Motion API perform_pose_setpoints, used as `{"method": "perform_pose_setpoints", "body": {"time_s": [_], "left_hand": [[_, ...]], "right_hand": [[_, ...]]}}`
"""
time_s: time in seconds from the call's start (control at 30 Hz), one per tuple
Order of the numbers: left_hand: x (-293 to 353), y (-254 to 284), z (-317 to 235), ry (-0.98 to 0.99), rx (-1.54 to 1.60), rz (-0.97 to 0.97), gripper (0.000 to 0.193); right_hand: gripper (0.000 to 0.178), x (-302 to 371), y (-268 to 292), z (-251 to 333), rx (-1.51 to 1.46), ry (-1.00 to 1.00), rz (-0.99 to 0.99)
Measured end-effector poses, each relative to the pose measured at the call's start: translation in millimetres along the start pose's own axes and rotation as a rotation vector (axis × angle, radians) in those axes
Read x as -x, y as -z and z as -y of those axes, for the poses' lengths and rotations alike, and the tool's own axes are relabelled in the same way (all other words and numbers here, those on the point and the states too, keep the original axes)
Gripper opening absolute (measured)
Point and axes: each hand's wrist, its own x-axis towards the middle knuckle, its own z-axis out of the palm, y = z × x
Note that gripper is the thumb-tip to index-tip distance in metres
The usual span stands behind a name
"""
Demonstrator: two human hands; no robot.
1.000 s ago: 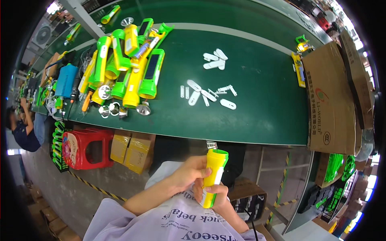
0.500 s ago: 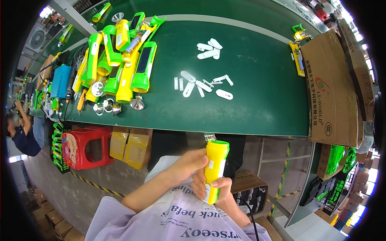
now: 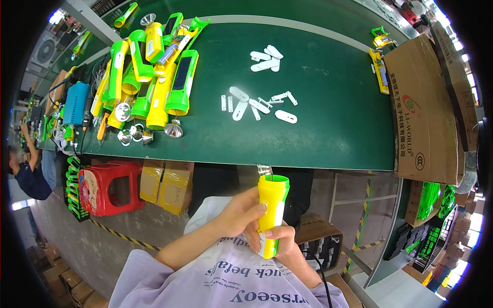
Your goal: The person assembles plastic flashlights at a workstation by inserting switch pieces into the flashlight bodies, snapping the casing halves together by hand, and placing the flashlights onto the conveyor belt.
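Note:
Upright in front of my body is a yellow and green flashlight body [image 3: 271,208], with its round, threaded mouth uncovered at the top. A shiny reflector [image 3: 264,170] hangs by that mouth on the far side, close to the table's edge. My left hand [image 3: 241,211] is closed on the body's left side, its thumb against the yellow wall. Lower down, my right hand [image 3: 281,237] wraps round the narrower end with the thumb across the front. Some fingers of both hands are hidden behind the flashlight body.
A pile of flashlight bodies [image 3: 154,77] with loose reflectors covers the left of the green table [image 3: 328,138]. White plastic covers [image 3: 267,59] and small strips lie mid-table. A cardboard box [image 3: 423,113] stands right; a red stool [image 3: 110,187] is below left. Another person [image 3: 33,174] sits far left.
The flashlight body has turned in my hands, so the white switch no longer shows on its front. Its mouth has shifted slightly left and up, tipping more toward view.

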Motion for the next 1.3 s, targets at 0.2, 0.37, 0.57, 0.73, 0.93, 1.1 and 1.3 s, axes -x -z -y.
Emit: {"method": "perform_pose_setpoints", "body": {"time_s": [0.2,0.37,0.57,0.73,0.93,1.1,1.3], "left_hand": [[5,17,-18,-0.067,-0.29,-0.103,0.031],[49,48,-53,-0.404,-0.802,-0.124,0.036],[14,6,-97,-0.623,-1.417,0.022,0.062],[19,15,-87,-0.538,-1.422,0.092,0.053],[19,-7,-91,-0.748,-1.24,-0.186,0.061],[19,-11,-102,-0.736,-1.045,-0.049,0.076],[27,-18,-98,-0.734,-0.83,0.111,0.063]], "right_hand": [[0.037,6,-3,33,0.382,-0.124,-0.085],[0.054,9,-26,77,1.769,-0.092,-0.2],[0.044,4,-47,84,2.095,-0.117,-0.03],[0.039,4,-60,92,2.033,0.564,-0.104],[0.061,-8,4,68,1.259,0.689,-0.344],[0.056,-19,34,40,0.833,0.731,-0.305],[0.053,-26,39,49,0.838,0.686,-0.064]]}}
